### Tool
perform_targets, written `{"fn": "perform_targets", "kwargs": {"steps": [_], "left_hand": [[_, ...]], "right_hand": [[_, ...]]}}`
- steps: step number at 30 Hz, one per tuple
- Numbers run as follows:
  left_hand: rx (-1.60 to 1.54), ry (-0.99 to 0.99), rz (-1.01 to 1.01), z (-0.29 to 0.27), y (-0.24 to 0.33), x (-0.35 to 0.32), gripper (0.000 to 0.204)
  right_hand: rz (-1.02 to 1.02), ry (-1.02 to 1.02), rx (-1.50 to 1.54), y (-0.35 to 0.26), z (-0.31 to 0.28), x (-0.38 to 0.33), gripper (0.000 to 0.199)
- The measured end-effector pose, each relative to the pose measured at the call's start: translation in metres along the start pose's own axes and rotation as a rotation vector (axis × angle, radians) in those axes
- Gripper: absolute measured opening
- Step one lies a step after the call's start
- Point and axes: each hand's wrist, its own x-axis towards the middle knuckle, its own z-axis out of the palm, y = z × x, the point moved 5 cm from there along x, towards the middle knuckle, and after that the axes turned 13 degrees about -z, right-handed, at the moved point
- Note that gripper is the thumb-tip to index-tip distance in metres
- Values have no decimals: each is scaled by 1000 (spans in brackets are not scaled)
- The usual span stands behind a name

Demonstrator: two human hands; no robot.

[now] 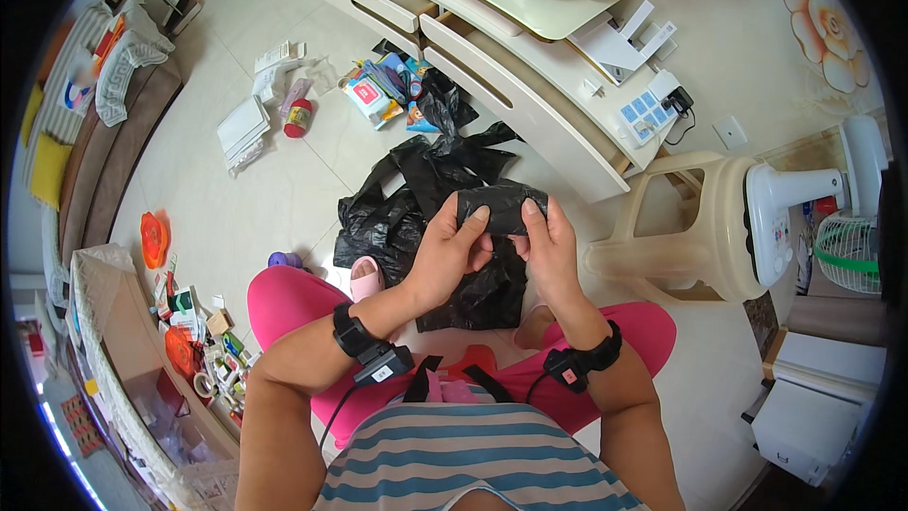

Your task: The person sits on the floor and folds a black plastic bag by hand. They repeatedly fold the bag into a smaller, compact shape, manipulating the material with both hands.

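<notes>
A black plastic bag [502, 206], folded into a small flat rectangle, is stretched between my two hands above my lap. My left hand [448, 251] pinches its left end, thumb on top. At the other end my right hand [551, 251] grips it the same way, with the fingers hidden underneath. Below and beyond the hands, loose black plastic bags [383, 224] lie in a crumpled heap on the floor, partly covered by my hands and reaching close to my pink slipper [366, 280].
Wipes packs [371, 97] and a red-lidded jar [298, 117] lie beyond the heap. Open drawers [525, 99] jut out at the far right. A beige plastic stool [662, 227] lies on its side at right. Small items [203, 341] crowd the floor by a cabinet at left.
</notes>
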Motion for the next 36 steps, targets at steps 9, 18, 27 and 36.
{"fn": "perform_targets", "kwargs": {"steps": [9,18,27,36], "left_hand": [[-234,-73,-288,-3,-3,0,8],[-164,-87,-77,-3,-2,2,8],[-59,-92,-46,0,-4,1,10],[-181,-31,-280,0,-2,-2,13]], "right_hand": [[-164,-52,-365,-6,-6,-1,22],[-36,-28,-69,-4,-2,-1,18],[-39,31,-114,0,-4,-1,20],[-375,-22,-519,-16,-3,-1,25]]}}
